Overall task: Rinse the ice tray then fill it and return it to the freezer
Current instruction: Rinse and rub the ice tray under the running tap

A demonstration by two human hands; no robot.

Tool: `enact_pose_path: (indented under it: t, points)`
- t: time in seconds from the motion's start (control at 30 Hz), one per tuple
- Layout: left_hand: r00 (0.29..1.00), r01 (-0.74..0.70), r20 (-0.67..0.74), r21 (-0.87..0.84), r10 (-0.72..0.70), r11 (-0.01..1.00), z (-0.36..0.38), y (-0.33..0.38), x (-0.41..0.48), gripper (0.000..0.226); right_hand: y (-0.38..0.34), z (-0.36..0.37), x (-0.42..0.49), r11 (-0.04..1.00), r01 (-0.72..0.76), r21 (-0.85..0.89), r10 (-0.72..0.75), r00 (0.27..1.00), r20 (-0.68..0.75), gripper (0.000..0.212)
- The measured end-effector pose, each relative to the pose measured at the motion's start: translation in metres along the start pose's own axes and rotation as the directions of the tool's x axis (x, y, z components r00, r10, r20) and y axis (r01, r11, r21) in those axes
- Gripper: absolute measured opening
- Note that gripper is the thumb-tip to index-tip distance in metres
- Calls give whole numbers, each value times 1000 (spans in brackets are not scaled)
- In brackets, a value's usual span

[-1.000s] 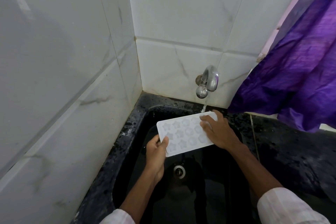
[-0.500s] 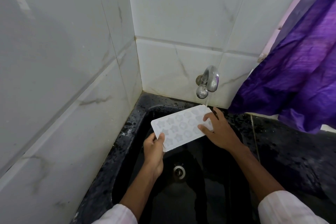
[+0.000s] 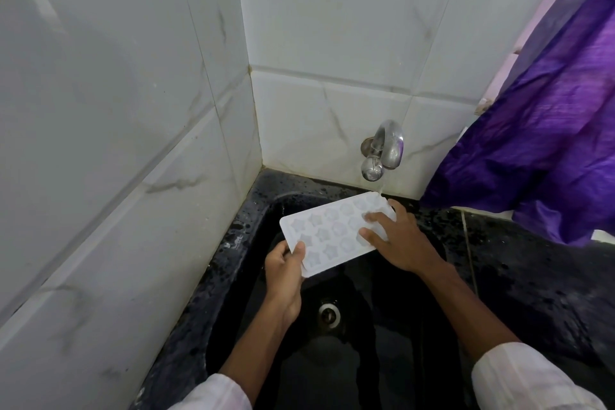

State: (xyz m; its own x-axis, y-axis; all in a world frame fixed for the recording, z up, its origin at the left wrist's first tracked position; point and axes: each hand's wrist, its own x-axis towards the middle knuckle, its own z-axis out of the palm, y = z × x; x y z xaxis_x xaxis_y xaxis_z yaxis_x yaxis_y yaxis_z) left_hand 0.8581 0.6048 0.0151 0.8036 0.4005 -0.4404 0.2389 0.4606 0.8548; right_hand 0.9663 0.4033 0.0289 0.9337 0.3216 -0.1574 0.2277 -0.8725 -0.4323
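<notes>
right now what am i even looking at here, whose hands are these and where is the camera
There is no machine here: these are a person's two bare hands, filmed by one wide-angle camera worn on their head, looking forward and down. They stand at a black sink in a corner of white tiled walls, with a purple cloth hanging at the right. The left hand grips the near end of a white ice tray with star-shaped cells. The right hand lies on the tray's far end, fingers spread over it. The tray is tilted over the basin, and a thin stream from the tap lands on its far corner. Below is the drain.
</notes>
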Motion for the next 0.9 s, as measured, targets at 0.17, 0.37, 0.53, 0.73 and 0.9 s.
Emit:
enact_pose_path:
  t: [0.17, 0.37, 0.53, 0.73, 0.9]
  points:
    - [1000, -5, -6, 10, 5, 1000, -3, 0, 1, 17, 0, 1, -2, 1000, -2, 20, 2, 999, 41, 46]
    - [1000, -6, 6, 11, 6, 1000, -1, -2, -1, 16, -4, 4, -4, 997, -41, 62, 39, 999, 26, 50]
    - [1000, 2, 5, 3, -2, 1000, -2, -3, -4, 15, -3, 4, -5, 997, -35, 74, 32, 999, 41, 47]
    - [1000, 15, 7, 7, -15, 1000, -3, -4, -7, 15, -4, 5, -7, 991, -69, 115, 62, 996, 61, 54]
    - [1000, 20, -19, -19, -21, 1000, -2, -2, -8, 14, 5, 10, -9, 987, -18, 159, 6, 997, 73, 55]
